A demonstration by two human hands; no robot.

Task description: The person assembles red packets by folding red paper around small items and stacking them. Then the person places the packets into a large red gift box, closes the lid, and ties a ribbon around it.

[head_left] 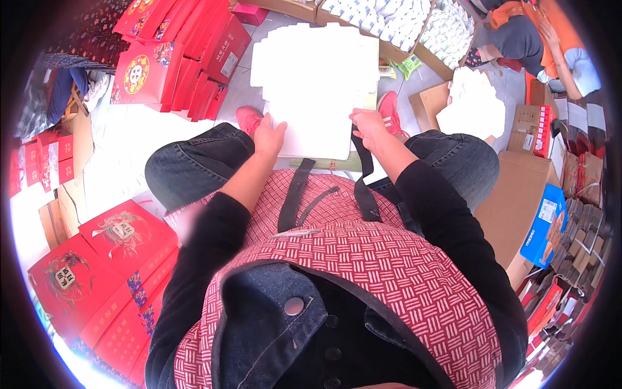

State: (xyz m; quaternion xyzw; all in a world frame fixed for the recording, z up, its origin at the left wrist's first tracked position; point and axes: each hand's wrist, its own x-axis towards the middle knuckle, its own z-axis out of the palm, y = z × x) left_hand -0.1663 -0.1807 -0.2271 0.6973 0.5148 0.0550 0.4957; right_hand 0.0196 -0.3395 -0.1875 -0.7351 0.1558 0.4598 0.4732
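Between my knees lies a pile of overexposed white sheets (311, 61), stacked on a pale green flat surface (370, 65). Its nearest piece is a white card (314, 133) with rounded corners, turned toward me. My left hand (269, 135) pinches the card's left edge, thumb on top. At the right edge my right hand (370, 128) is closed, its fingers curled around the card's side; the fingertips are partly hidden. Dark apron straps (297, 194) hang just below the card.
Red gift boxes (188, 52) are stacked at the far left, with more red boxes (120, 259) at the near left. Another white stack (472, 104) stands right of my shoe. Cartons of small white packets (382, 23) line the back. A cardboard box (512, 201) and a co-worker (570, 39) are at right.
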